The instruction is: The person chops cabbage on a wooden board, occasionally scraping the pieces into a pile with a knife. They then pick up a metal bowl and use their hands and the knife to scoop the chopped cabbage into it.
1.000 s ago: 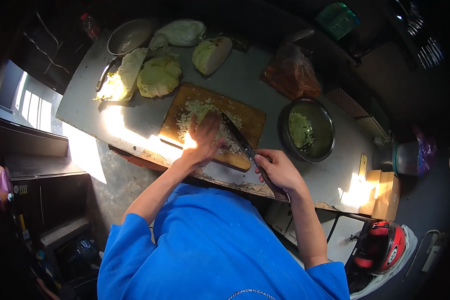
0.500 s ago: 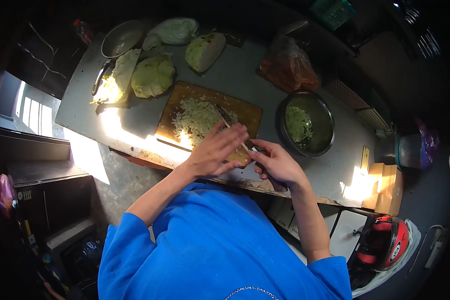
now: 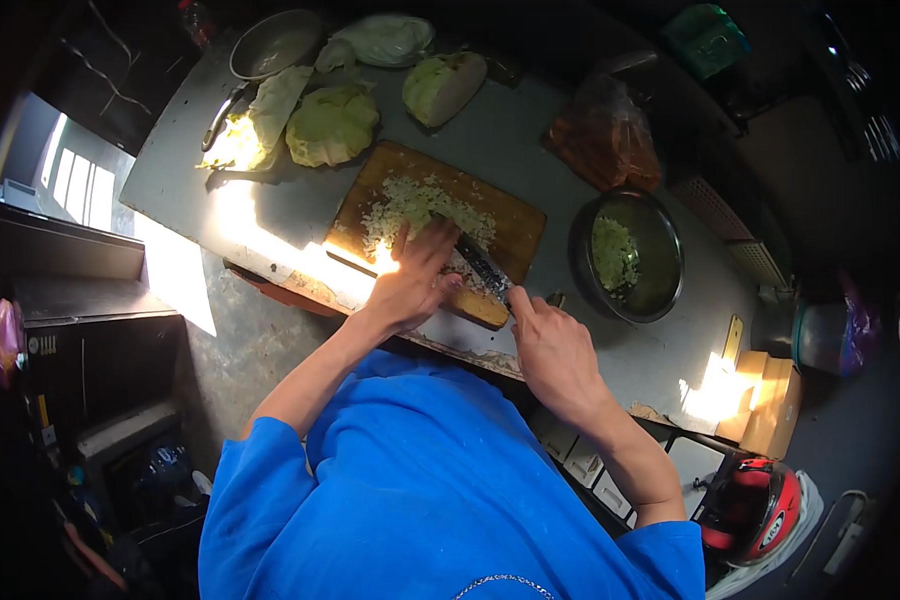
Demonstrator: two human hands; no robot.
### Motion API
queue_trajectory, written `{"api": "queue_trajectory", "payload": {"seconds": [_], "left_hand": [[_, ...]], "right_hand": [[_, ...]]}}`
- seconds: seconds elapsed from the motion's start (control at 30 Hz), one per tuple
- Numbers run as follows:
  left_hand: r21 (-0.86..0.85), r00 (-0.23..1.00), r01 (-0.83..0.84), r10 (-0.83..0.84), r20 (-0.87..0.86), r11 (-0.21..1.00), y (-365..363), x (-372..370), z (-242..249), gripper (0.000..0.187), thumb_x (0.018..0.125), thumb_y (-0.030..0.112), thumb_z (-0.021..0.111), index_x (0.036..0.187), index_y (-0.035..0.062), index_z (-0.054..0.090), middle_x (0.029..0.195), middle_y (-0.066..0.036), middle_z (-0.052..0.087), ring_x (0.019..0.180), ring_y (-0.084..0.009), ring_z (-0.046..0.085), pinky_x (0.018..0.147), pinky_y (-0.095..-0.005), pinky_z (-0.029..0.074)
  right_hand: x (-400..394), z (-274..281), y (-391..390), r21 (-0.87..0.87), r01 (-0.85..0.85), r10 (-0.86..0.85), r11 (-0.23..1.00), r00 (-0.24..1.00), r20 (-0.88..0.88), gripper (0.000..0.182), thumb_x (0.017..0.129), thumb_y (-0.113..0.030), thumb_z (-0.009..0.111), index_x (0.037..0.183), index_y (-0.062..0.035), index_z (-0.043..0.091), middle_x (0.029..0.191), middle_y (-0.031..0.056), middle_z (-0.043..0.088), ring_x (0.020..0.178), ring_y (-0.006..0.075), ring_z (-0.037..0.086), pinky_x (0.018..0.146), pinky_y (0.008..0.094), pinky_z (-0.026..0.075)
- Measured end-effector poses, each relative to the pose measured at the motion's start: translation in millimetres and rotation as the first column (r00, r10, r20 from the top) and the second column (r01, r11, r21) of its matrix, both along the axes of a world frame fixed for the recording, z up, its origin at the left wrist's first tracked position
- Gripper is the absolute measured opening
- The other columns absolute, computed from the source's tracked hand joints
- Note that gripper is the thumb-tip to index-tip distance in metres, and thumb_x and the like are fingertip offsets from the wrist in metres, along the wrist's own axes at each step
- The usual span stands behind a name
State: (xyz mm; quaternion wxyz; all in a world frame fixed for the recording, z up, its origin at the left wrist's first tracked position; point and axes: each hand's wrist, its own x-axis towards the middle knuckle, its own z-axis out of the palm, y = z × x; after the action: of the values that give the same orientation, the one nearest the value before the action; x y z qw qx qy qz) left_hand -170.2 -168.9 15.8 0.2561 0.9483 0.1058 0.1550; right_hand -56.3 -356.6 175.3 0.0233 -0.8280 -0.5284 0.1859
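A wooden cutting board (image 3: 525,235) bears a spread of finely chopped cabbage (image 3: 410,197). My right hand (image 3: 555,350) is wrapped around the handle of a knife (image 3: 483,264), at the board's near right corner. Its dark blade, with white bits of cabbage stuck to it, slants up and left across the board. Over the board's near side lies my left hand (image 3: 417,277), its fingers stretched out beside the blade's far end and the chopped pieces. Part of the cabbage is hidden beneath that hand.
Right of the board stands a metal bowl (image 3: 660,285) with chopped cabbage inside. Behind the board are a cabbage (image 3: 332,125), a cut cabbage piece (image 3: 445,88) and a pan (image 3: 275,45). A plastic bag of orange-brown items (image 3: 610,140) lies at the back right.
The knife has turned so its blade's broad side shows over the board. My left hand has moved from across the blade to its left side. The whole view has shifted slightly.
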Motion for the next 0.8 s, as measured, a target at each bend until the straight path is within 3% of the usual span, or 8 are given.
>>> {"api": "queue_trajectory", "payload": {"seconds": [0.13, 0.27, 0.33, 0.43, 0.53, 0.57, 0.7, 0.8], "left_hand": [[-0.073, 0.987, 0.076, -0.065, 0.147, 0.994, -21.7, -7.9, 12.7, 0.073, 0.104, 0.051, 0.041, 0.155, -0.0005, 0.034, 0.159, -0.024, 0.035, 0.151, -0.037, 0.03, 0.122, -0.0634, 0.013], [-0.017, 0.984, 0.169, -0.168, 0.061, 0.985, -33.6, -4.7, 15.3, 0.073, 0.102, 0.052, 0.045, 0.156, 0.0035, 0.034, 0.162, -0.018, 0.034, 0.151, -0.0345, 0.031, 0.121, -0.0653, 0.015], [0.058, 0.999, 0.005, -0.003, -0.037, 0.998, -20.4, -5.2, 7.1, 0.072, 0.102, 0.05, 0.047, 0.156, 0.0049, 0.033, 0.163, -0.016, 0.033, 0.151, -0.0346, 0.031, 0.123, -0.0596, 0.02], [-0.251, 0.985, -0.159, 0.17, 0.022, 0.955, 4.5, -24.4, 17.8, 0.072, 0.103, 0.045, 0.051, 0.155, -0.0013, 0.032, 0.162, -0.022, 0.032, 0.151, -0.0388, 0.029, 0.121, -0.047, 0.03], [-0.276, 0.951, -0.3, 0.266, -0.156, 0.913, 16.8, -54.5, 14.3, 0.08, 0.1, 0.044, 0.058, 0.154, -0.0083, 0.03, 0.16, -0.03, 0.029, 0.15, -0.0421, 0.029, 0.12, -0.0494, 0.03], [-0.033, 0.961, -0.272, 0.273, 0.051, 0.962, 20.1, -58.7, -5.6, 0.088, 0.097, 0.045, 0.064, 0.152, -0.0136, 0.027, 0.158, -0.036, 0.027, 0.148, -0.0453, 0.029, 0.12, -0.05, 0.028], [0.151, 0.931, -0.323, 0.342, -0.129, 0.934, 14.4, -49.3, -22.4, 0.097, 0.092, 0.05, 0.065, 0.151, -0.0162, 0.026, 0.157, -0.037, 0.027, 0.147, -0.0496, 0.027, 0.121, -0.0554, 0.024], [0.113, 0.915, -0.38, 0.391, -0.098, 0.918, 13.0, -22.2, -18.6, 0.097, 0.093, 0.05, 0.065, 0.151, -0.0167, 0.025, 0.156, -0.039, 0.027, 0.147, -0.0503, 0.025, 0.122, -0.0569, 0.021]], "right_hand": [[-1.5, 3.7, 1.6, 0.027, -0.014, 0.014, 1.0, 1.0, -0.004, 0.023, 0.088, 0.001, 0.052, 0.11, -0.0013, 0.048, 0.091, 0.0212, 0.063, 0.085, 0.0401, 0.068, 0.069, 0.0511, 0.057], [0.4, 9.2, 1.8, 0.036, -0.034, 0.034, 0.999, 0.999, 0.023, 0.025, 0.087, -0.001, 0.056, 0.11, -0.0017, 0.047, 0.091, 0.0208, 0.064, 0.086, 0.0411, 0.068, 0.07, 0.0518, 0.056], [1.5, 18.2, -2.7, -0.006, -0.035, 0.035, 0.999, 0.999, 0.02, 0.026, 0.088, -0.002, 0.058, 0.111, -0.0019, 0.048, 0.092, 0.021, 0.064, 0.086, 0.0417, 0.067, 0.071, 0.0523, 0.055], [7.0, 32.9, -8.8, -0.034, 0.116, -0.119, 0.993, 0.987, -0.109, 0.03, 0.092, -0.01, 0.064, 0.119, -0.0036, 0.05, 0.101, 0.0212, 0.069, 0.093, 0.0428, 0.067, 0.077, 0.0532, 0.052], [14.8, 21.0, -24.6, 0.055, 0.257, -0.241, 0.965, 0.949, -0.203, 0.042, 0.093, -0.011, 0.064, 0.131, -0.0039, 0.049, 0.105, 0.023, 0.07, 0.099, 0.0444, 0.066, 0.082, 0.0533, 0.052], [17.2, 7.1, -36.0, 0.102, 0.304, -0.269, 0.947, 0.925, -0.267, 0.05, 0.095, -0.014, 0.065, 0.14, -0.0053, 0.047, 0.108, 0.0252, 0.071, 0.103, 0.0454, 0.066, 0.087, 0.0513, 0.051], [-6.6, -46.0, -65.3, 0.137, 0.537, -0.421, 0.832, 0.773, -0.475, 0.042, 0.096, -0.019, 0.066, 0.134, -0.0029, 0.057, 0.105, 0.0263, 0.071, 0.103, 0.0426, 0.069, 0.09, 0.0446, 0.052], [-37.1, -64.9, -65.4, -0.041, 0.672, -0.598, 0.739, 0.628, -0.498, 0.035, 0.098, -0.023, 0.065, 0.122, 0.0023, 0.065, 0.094, 0.0209, 0.074, 0.086, 0.0298, 0.073, 0.077, 0.0366, 0.054]]}}
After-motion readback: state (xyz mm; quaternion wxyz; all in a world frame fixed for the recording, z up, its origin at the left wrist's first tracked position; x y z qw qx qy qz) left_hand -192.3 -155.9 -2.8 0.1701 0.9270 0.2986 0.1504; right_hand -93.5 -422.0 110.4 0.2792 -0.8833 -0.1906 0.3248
